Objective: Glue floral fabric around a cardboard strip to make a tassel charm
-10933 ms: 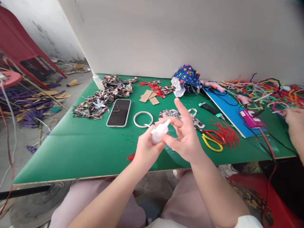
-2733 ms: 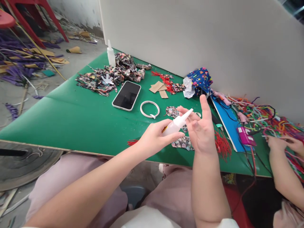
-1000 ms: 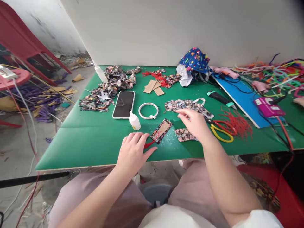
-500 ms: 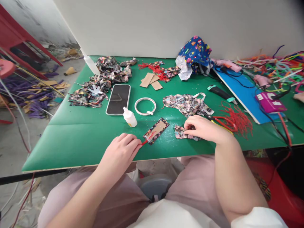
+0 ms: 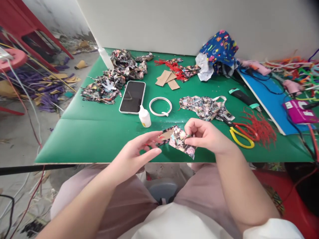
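My right hand [image 5: 205, 136] pinches a small piece of floral patterned fabric [image 5: 181, 143] and holds it just above the green table [image 5: 82, 132], over a cardboard rectangle edged in the same fabric [image 5: 166, 135]. My left hand [image 5: 136, 154] hovers at the near edge with its fingers stretched out toward that rectangle, holding nothing. A small white glue bottle [image 5: 145, 117] stands upright just beyond my left hand, next to a phone [image 5: 132, 96] lying face up.
A white ring [image 5: 160, 106], a larger floral cloth [image 5: 205, 107], yellow-handled scissors [image 5: 240, 134] and red threads [image 5: 261, 126] lie mid-table. Fabric scraps [image 5: 112, 83] pile at the far left; cardboard pieces [image 5: 165, 79], a blue bag [image 5: 219, 49] and a blue board [image 5: 266, 96] lie further back.
The glue bottle now stands on the table. My right hand has picked the floral piece off the table and brought it over the cardboard rectangle. My left hand let go of the red thread and opened.
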`<state>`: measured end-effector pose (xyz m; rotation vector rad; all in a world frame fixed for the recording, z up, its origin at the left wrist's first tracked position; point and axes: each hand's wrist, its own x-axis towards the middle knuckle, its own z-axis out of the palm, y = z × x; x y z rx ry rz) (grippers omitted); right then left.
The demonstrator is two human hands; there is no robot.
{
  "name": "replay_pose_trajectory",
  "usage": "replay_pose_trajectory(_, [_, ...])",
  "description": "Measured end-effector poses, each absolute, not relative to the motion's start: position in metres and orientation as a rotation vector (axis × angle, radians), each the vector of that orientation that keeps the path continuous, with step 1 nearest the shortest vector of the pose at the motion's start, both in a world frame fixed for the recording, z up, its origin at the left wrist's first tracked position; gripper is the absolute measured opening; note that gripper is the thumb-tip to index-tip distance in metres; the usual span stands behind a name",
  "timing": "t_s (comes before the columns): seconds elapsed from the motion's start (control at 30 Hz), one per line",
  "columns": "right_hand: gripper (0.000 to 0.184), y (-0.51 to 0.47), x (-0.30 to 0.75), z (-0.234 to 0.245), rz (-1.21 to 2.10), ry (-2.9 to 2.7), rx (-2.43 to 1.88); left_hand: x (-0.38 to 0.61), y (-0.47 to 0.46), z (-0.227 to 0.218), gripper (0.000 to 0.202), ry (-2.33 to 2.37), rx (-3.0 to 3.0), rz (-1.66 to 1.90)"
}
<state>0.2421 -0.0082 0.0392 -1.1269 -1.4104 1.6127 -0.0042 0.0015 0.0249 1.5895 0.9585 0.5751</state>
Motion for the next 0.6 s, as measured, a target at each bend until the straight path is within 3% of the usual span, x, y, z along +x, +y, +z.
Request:
replay_pose_trajectory(0.2, [0.020,-0.009,0.229,0.038,1.792,-1.343,-0.926,0.027,-0.003,0.021,0.057,0.728,1.062,0.707])
replay_pose_trajectory(0.33, [0.027,-0.008,0.229,0.035,1.827,-1.310,-0.933,0.035,-0.001,0.023,0.051,0.695,0.942,0.787])
replay_pose_trajectory(0.5, [0.059,-0.008,0.238,0.035,1.788,-1.443,-1.129,0.031,0.003,0.027,0.038,0.808,1.078,0.959])
replay_pose_trajectory(0.6, [0.044,-0.010,0.241,0.037,1.704,-1.546,-1.298,0.028,0.002,0.029,0.032,0.984,1.291,1.047])
